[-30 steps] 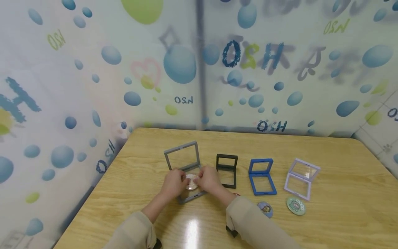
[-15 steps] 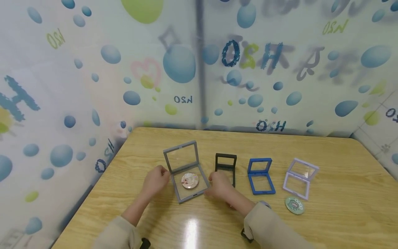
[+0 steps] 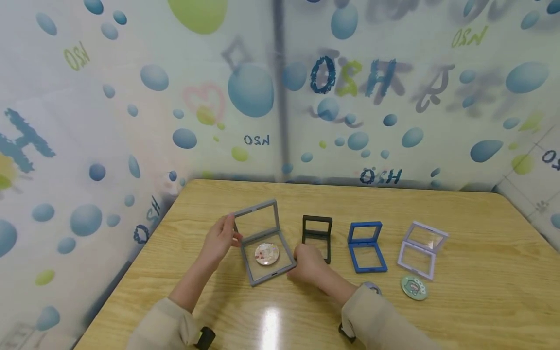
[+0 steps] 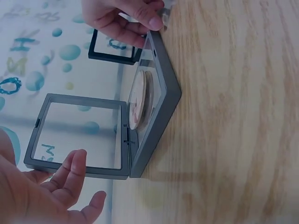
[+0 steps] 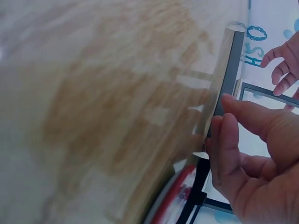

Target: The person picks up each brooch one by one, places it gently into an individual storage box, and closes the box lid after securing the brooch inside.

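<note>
A grey hinged display frame with clear film stands open on the table, its lid tilted up at the back. On the film of its base lies a round pin badge with a pale, red-flecked face, also visible in the left wrist view. My left hand is at the lid's left edge, fingers fairly straight and touching it. With thumb and fingers, my right hand pinches the base's right front corner; in the right wrist view the thumb lies against the grey rim.
Right of it stand smaller open frames: black, blue and lilac. A green badge lies before the lilac one. My right sleeve partly covers a bluish badge. A red-edged badge shows in the right wrist view.
Both hands have come away from the badge, which now lies on the base. My left hand moved left, then up to the lid; my right hand went to the base's right corner.
</note>
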Tool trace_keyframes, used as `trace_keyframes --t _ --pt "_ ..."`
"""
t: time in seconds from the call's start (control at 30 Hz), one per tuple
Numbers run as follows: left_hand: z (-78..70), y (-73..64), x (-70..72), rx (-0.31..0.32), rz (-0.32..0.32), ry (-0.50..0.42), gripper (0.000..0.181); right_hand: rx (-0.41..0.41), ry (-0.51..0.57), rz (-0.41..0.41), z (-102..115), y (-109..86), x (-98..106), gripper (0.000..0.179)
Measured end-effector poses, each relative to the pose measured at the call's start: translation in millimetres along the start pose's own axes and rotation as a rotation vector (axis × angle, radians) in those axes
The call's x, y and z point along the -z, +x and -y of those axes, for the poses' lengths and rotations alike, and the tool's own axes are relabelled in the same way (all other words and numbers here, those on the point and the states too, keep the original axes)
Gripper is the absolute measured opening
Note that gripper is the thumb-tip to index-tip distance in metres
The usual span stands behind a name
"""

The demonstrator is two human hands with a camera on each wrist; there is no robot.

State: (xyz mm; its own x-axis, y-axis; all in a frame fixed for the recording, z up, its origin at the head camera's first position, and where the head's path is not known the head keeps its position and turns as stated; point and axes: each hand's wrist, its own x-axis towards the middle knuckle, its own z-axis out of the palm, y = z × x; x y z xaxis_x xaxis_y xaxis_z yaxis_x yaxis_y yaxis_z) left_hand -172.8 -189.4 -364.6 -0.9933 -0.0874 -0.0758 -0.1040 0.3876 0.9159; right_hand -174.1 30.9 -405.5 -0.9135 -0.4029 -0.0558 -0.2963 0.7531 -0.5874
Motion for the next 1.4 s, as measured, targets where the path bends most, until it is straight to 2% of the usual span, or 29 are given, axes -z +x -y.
trace_keyframes --t 0.27,0.43,0.73,0.9,1.13,1.27,1.4 --pt "3.6 -3.5 -2.0 -0.022 -0.036 -0.010 0.067 0.016 0.016 -0.024 0 -1.0 0 0.019" --pt "4.9 -7.1 -3.4 -0.012 -0.047 -0.016 0.066 0.035 0.018 -0.032 -1 -1.0 -1 0.021" --pt "5.8 -17.0 -10.2 0.012 -0.027 -0.015 0.046 0.023 -0.020 -0.042 -1 0.3 -1 0.023" --pt "10.8 -23.4 -14.6 0.013 -0.001 0.036 0.033 0.027 -0.017 -0.051 -2 0.2 -2 0.021" --pt "19.4 -32.1 -19.8 -0.012 0.072 0.104 0.024 0.033 -0.022 -0.059 -4 1.3 -4 0.022" --pt "21.7 -35.8 -23.9 -0.037 0.095 0.160 0.021 0.027 -0.022 -0.050 -4 1.3 -4 0.027" --pt "24.7 -38.6 -27.8 -0.087 0.103 0.231 0.021 0.025 -0.016 -0.048 -4 1.1 -4 0.030"
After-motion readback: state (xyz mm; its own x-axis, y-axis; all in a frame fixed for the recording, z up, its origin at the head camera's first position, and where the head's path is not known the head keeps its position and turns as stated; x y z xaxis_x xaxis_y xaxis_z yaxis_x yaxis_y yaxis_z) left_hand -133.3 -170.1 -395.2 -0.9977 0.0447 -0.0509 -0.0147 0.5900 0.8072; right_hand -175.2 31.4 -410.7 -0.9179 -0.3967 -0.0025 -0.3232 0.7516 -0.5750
